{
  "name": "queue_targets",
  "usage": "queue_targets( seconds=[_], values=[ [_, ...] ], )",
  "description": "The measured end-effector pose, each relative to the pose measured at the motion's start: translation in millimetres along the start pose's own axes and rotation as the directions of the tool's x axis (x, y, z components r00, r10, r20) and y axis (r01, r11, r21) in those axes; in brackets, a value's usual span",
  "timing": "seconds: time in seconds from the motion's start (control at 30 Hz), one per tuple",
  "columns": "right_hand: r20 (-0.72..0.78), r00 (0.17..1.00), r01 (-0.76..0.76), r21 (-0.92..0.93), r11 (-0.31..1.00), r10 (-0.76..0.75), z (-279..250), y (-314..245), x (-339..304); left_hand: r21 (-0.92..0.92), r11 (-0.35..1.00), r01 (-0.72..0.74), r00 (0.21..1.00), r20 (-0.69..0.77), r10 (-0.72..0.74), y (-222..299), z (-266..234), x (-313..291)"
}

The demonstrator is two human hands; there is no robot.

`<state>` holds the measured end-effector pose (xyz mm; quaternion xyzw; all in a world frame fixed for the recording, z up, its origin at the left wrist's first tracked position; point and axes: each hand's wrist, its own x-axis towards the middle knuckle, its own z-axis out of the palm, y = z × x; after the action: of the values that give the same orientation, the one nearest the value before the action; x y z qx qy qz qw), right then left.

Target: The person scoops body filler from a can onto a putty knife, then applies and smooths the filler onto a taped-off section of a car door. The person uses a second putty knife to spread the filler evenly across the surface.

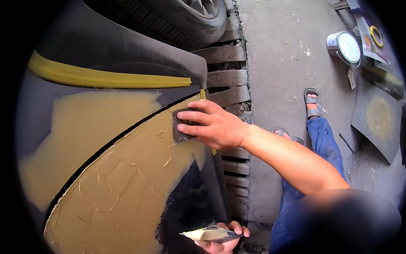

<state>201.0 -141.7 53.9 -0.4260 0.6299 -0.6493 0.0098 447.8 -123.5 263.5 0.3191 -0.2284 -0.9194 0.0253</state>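
Putty-loaded board [211,233] pinched in left hand [224,238]; right hand [213,125] presses spreader [181,127] on filler-coated car panel [127,178] above concrete floor [287,55]

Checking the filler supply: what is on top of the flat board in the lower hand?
A smear of yellowish filler lies on the board, held by the left hand. The board's underside is hidden.

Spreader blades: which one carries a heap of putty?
The lower blade, lying flat in the left hand. The dark one under the right hand presses against the panel.
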Motion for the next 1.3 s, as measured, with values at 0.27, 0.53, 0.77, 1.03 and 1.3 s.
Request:
queue_targets(
  seconds=[0.27, 0.53, 0.77, 1.03, 1.3],
  values=[
    [0.052, 0.998, -0.045, -0.053, 0.998, 0.048, -2, -4, -23, -0.026, 1.0, -0.01, 1.0, -0.021, 0.01, -5, -5, -6],
    [0.06, 0.998, 0.033, -0.082, 0.996, -0.028, 16, -3, -33, 0.01, 1.0, -0.003, 0.995, 0.098, 0.002, 1, -8, 13],
    [0.009, 0.995, 0.095, -0.058, 0.994, -0.095, 13, -38, -17, -0.037, 0.994, -0.102, 0.994, 0.04, 0.103, 4, -14, 10],
    [0.151, 0.981, -0.095, -0.191, 0.977, 0.125, 5, -28, -66, 0.145, 0.963, -0.229, 0.94, -0.225, 0.257, 8, -9, 29],
    [0.257, 0.935, -0.303, 0.215, 0.928, 0.246, -71, -118, -36, 0.564, 0.791, -0.238, 0.784, -0.369, 0.499, 0, 8, 70]
  ],
)
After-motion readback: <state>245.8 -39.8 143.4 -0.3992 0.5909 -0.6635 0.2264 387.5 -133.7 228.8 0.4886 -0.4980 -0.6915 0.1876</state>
